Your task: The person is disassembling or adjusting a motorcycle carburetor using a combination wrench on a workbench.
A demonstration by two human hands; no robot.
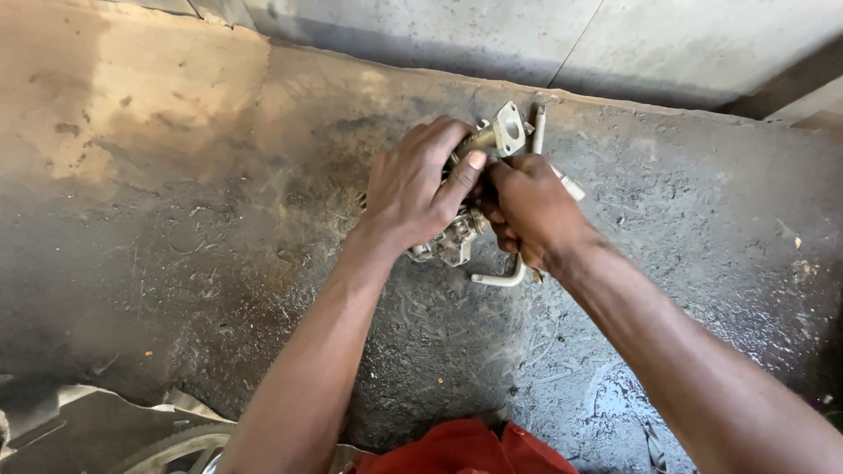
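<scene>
nearest the camera, at the bottom edge, lies a crumpled red cloth (465, 449), and left of it the curved rim of a grey toothed wheel (176, 449) beside a torn sheet of pale cardboard (114, 399). both forearms reach up from here over a dark, oil-stained concrete floor (219, 263), wet and black in the middle and dusty tan toward the upper left.

in the middle of the view the two hands meet on a pale grey cast-metal engine part (465, 230), a lumpy, grimy block with small bosses and fittings showing below the hands. it is held just above the floor or resting on it; which of the two cannot be told. a flat squarish flange with a round hole (508, 129) stands out at its top, tilted, and a thin straight metal tube (538, 129) rises just beside the flange. a bent, pale metal pipe (500, 279) curls out beneath the part, under the right wrist.

the left hand (413, 189) is wrapped over the part's left side, fingers curled closed around it, thumb stretched across toward the other hand. the right hand (531, 206) is clenched on the part's right side, its fingers tucked in against the metal and touching the left thumb.

beyond the hands the floor ends at a grey concrete wall (527, 44).
</scene>
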